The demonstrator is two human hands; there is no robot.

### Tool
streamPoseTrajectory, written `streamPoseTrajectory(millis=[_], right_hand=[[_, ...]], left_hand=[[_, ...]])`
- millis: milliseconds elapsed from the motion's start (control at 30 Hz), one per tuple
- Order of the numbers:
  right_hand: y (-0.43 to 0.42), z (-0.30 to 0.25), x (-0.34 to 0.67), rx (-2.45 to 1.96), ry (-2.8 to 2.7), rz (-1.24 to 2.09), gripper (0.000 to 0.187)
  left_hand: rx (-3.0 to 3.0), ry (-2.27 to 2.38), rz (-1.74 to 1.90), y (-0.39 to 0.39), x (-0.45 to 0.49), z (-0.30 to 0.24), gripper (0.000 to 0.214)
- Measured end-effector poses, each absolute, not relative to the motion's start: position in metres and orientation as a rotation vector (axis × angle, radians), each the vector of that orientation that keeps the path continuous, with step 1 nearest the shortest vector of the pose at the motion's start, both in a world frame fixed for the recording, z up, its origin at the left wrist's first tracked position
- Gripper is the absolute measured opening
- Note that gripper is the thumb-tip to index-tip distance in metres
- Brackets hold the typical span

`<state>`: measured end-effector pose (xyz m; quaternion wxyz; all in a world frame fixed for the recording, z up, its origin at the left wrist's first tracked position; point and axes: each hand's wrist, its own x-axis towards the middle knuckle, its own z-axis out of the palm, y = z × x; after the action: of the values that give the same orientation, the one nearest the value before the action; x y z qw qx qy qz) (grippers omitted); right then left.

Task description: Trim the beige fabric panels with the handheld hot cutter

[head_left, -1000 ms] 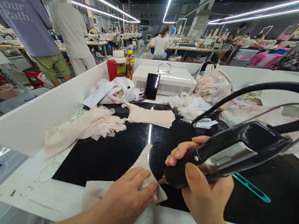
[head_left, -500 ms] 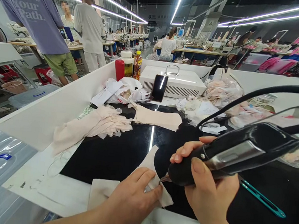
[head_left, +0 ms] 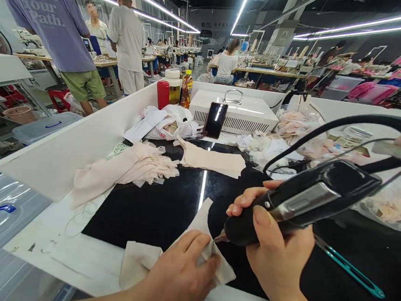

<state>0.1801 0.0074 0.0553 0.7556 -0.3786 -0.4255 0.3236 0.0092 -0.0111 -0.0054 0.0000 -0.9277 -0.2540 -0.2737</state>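
My right hand [head_left: 275,255] is wrapped round a black corded hand tool [head_left: 304,202], its metal tip pointing down-left at a beige fabric piece [head_left: 197,227]. That piece lies on the black worktop [head_left: 153,207] near the front edge. My left hand [head_left: 179,275] rests on the fabric, fingers pressing a fold of it right beside the tool's tip. The tool's thick black cable [head_left: 339,125] arcs up and off to the right.
A heap of beige fabric pieces [head_left: 125,169] lies at the left and a flat stack [head_left: 213,161] at the back. Behind stand a white box [head_left: 235,111], a phone [head_left: 215,119] and bottles [head_left: 174,89]. Teal tweezers [head_left: 348,269] lie at the right. People stand beyond the left partition.
The view has shifted slightly. My left hand's fingers have curled tighter onto the fabric's fold, and the tool's tip stays at the same spot on it.
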Motion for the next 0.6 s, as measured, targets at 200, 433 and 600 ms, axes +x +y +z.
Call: streamPoseTrajectory(millis=[200,433,600], right_hand=[[0.001,0.055,0.185,-0.799,-0.968,0.724,0.036],[0.002,0.055,0.183,-0.796,-0.959,0.717,0.038],[0.002,0.056,0.179,-0.784,-0.940,0.705,0.038]], left_hand=[[-2.871,-0.690,-0.832,-0.011,0.007,0.006,0.021],[-3.187,-0.697,-0.733,0.037,-0.002,0.016,0.019],[-3.295,-0.669,-0.606,0.051,-0.015,0.005,0.021]])
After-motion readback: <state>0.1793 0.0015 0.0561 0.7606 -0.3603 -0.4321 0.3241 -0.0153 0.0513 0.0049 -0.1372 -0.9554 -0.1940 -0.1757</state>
